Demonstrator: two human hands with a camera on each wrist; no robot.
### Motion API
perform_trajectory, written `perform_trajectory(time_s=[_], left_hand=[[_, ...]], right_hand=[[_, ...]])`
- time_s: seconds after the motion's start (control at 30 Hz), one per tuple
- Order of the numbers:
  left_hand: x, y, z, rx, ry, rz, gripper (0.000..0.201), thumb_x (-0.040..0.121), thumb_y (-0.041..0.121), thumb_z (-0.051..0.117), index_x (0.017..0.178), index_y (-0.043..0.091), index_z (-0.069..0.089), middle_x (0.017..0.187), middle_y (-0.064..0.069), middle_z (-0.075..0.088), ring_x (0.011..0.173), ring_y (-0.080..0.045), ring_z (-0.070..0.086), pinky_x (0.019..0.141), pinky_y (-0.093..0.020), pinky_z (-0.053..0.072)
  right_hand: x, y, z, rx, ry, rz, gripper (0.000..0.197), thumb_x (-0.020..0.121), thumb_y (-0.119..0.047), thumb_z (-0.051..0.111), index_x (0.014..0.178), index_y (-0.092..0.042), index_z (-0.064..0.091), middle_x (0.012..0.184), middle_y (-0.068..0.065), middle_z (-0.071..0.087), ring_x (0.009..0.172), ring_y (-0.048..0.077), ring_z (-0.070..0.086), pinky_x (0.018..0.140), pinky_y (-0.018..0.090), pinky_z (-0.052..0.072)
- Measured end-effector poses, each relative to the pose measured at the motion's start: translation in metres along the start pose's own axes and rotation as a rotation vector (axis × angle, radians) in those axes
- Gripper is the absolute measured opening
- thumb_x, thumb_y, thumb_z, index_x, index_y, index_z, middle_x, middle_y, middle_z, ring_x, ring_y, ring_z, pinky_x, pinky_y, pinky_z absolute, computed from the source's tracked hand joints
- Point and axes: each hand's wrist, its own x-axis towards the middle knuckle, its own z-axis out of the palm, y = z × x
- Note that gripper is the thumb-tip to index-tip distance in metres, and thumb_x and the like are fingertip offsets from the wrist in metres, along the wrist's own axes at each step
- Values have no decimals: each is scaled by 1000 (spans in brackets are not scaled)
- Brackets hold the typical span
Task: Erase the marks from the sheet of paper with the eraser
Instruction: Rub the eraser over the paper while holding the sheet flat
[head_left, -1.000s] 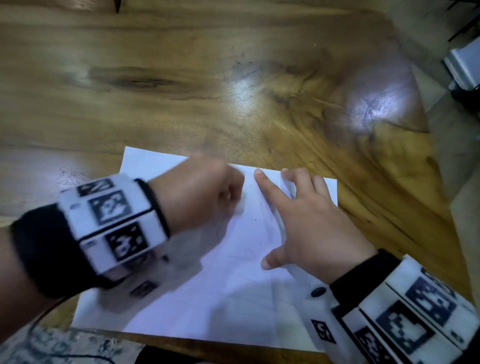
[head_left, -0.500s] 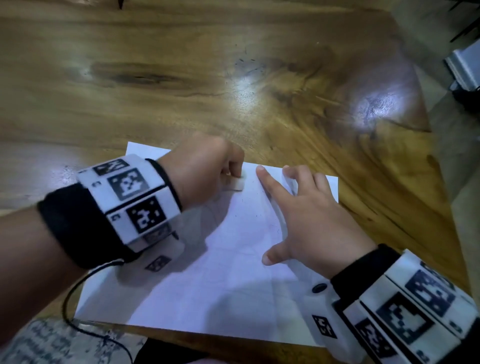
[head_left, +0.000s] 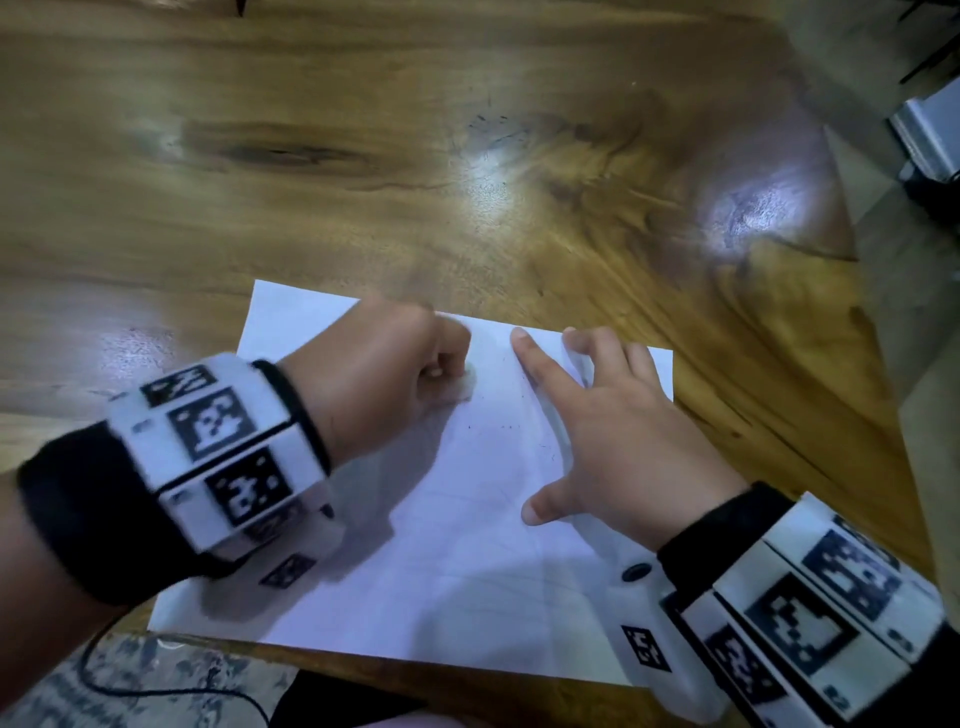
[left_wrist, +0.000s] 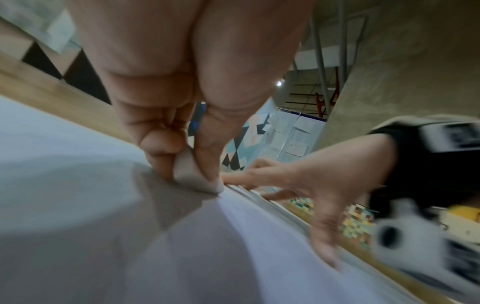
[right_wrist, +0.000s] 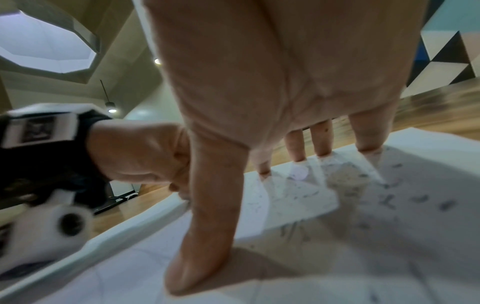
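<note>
Eraser looking small, soft; left hand pinching it low between fingertips. Right hand splaying flat, pinning thin, crease-prone paper beside rubbing spot.

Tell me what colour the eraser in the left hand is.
White, seen best in the left wrist view: eraser.

Glossy wooden table, white sheet of paper flat near its front edge, perhaps creased
</note>
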Motion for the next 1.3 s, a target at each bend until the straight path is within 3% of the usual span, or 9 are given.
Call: perform_trajectory(time_s=[0.17,0.37,0.53,0.6,0.77,1.0,1.1,1.17,1.3], left_hand=[[-35,2,0,-64,-290,-29,15,64,33,57,67,19,63,65,5,57,58,-9,50,59,-8,34],[31,10,-3,-22,12,-93,3,76,14,66,78,17,65,53,13,47,63,-14,47,52,-5,30],[-16,14,9,-52,-208,57,15,71,30,63,64,17,60,60,7,48,53,-10,43,57,-8,33],[-20,12,10,-64,-292,42,6,72,22,67,67,20,63,61,11,47,56,-3,44,56,-6,33],[24,13,0,15,-26,-14,3,75,15,66,77,14,66,69,4,51,63,-13,42,56,-4,32],[-27,23,18,-90,-262,63,8,78,23,62,73,17,65,75,3,56,68,-14,53,60,-14,35],[7,19,9,5,-163,40,6,75,15,62,78,17,67,70,5,52,66,-12,44,56,-9,33],[25,17,3,38,-62,-13,5,76,15,62,79,16,66,70,5,51,66,-12,42,54,-19,31],[-2,24,13,-3,-136,76,15,75,24,52,66,15,61,63,4,48,59,-16,43,49,-17,26]], right_hand=[[0,0,1,8,4,3,126,59,-54,79,145,-41,-13,143,-4,0,127,16,4,114,29,14],[1,-1,1,-7,1,7,127,59,-54,78,144,-41,-15,145,-4,-1,129,16,5,111,25,14],[0,1,1,-3,-2,6,128,58,-55,79,144,-40,-15,145,-3,-1,131,17,3,115,29,12],[0,0,1,3,-5,5,128,58,-54,79,144,-40,-15,145,-2,-2,132,17,1,116,31,12],[0,0,0,-2,-6,8,127,60,-54,78,144,-41,-16,146,-3,-2,133,17,2,116,30,13],[1,0,1,2,-7,4,128,59,-54,79,145,-39,-15,147,-1,-2,133,17,2,115,30,12],[-1,0,0,-6,-11,4,128,59,-54,78,145,-40,-16,146,-2,-1,131,17,5,114,29,13],[-1,-1,-1,-10,-12,4,127,60,-55,78,145,-40,-16,146,-2,-1,131,17,5,113,28,13],[-2,0,0,-15,1,-6,127,60,-55,77,145,-38,-14,147,0,0,132,18,6,112,28,13]])
